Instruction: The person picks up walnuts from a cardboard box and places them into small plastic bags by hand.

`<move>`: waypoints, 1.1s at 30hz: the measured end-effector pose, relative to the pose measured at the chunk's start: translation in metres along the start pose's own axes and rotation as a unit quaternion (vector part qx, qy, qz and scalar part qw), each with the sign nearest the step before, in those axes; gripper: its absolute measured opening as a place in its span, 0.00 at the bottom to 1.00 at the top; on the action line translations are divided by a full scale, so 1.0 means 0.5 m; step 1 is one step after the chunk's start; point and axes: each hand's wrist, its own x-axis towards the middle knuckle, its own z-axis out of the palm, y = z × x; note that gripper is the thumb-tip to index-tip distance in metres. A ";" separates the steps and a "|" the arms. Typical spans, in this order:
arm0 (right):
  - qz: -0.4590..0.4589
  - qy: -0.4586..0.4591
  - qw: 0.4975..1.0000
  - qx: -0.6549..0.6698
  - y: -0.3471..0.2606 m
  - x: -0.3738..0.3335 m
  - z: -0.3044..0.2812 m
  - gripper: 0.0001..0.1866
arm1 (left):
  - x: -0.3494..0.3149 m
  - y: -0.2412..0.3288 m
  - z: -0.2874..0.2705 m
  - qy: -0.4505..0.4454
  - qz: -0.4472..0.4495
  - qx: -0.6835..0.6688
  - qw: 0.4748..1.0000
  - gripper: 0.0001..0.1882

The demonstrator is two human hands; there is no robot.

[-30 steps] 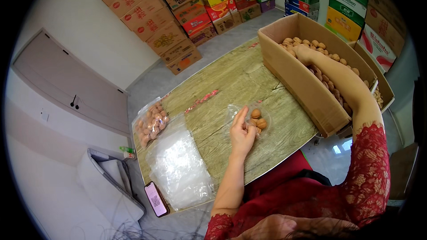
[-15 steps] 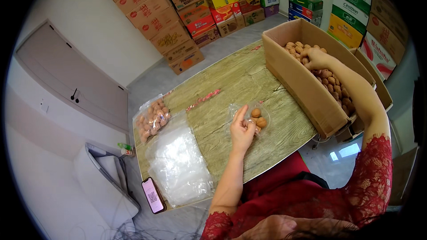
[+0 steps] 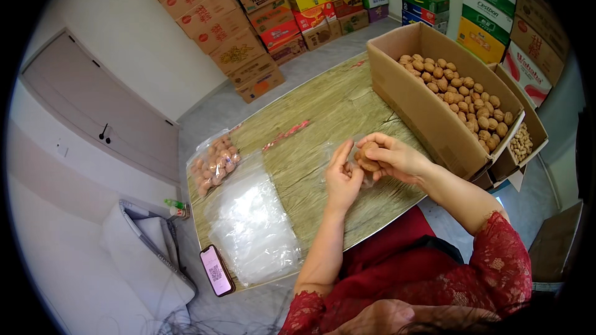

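My right hand point(image 3: 398, 159) closes its fingers round walnuts point(image 3: 368, 160), over a clear plastic bag point(image 3: 327, 147) lying on the table. Close against it on the left is my left hand point(image 3: 344, 175), pinching the edge of that bag, its thumb partly hiding the film. Walnuts that were inside the bag are mostly hidden behind my hands. To the right stands a long open cardboard box point(image 3: 406, 111) holding many loose walnuts point(image 3: 459, 93).
A filled bag of walnuts point(image 3: 214, 162) rests at the table's left, beside a stack of flat clear bags point(image 3: 251, 226). A phone point(image 3: 216, 271) lies at the near left corner. Another box of smaller nuts point(image 3: 521, 142) stands behind the walnut box. Stacked cartons point(image 3: 233, 53) line the wall.
My right hand has come out of the cardboard box with walnuts and moved left and nearer, to the bag beside my left hand. The left hand has stayed almost in place.
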 end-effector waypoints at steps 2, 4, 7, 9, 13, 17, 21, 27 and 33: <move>0.014 0.021 0.998 -0.051 0.030 0.042 -0.014 0.16 | 0.003 -0.002 -0.005 -0.014 0.033 0.051 0.998 0.32; -0.005 0.022 0.993 -0.118 0.050 0.069 -0.015 0.17 | 0.005 -0.003 -0.011 -0.003 0.041 0.063 0.997 0.32; -0.008 0.020 0.981 -0.190 0.051 0.088 -0.015 0.19 | 0.003 -0.004 -0.009 0.015 0.058 0.087 0.994 0.32; 0.007 0.018 0.981 -0.194 0.048 0.087 -0.015 0.20 | 0.003 -0.003 -0.008 0.021 0.066 0.102 0.992 0.33; -0.167 -0.053 0.889 -0.422 -0.018 0.029 0.013 0.17 | 0.009 -0.010 -0.011 0.052 0.061 0.024 0.996 0.33; -0.253 0.048 0.759 -0.597 -0.218 -0.053 0.057 0.14 | 0.003 0.002 -0.030 0.073 0.018 -0.052 0.996 0.34; -0.208 0.214 0.718 -0.629 -0.349 -0.028 -0.108 0.11 | 0.003 0.001 -0.029 0.072 0.049 -0.015 0.996 0.34; 0.043 0.110 0.668 -0.734 -0.272 0.004 -0.319 0.24 | 0.007 0.006 -0.017 0.061 0.046 -0.013 0.997 0.34; 0.107 0.055 0.584 -0.803 -0.243 0.068 -0.324 0.26 | 0.009 -0.007 -0.019 0.068 0.033 -0.063 0.995 0.34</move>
